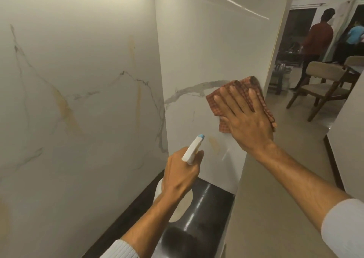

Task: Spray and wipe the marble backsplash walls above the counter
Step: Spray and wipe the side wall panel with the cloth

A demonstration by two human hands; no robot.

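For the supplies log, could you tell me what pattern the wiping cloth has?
Head view: small red-and-tan checked fabric cloth, pressed flat under the right hand.

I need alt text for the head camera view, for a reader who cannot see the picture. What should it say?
A person's right hand presses a red checked cloth flat against a white marble backsplash wall, while the left hand holds a white spray bottle aimed at the wall. A dark counter lies below; chairs and two people stand in the room beyond.
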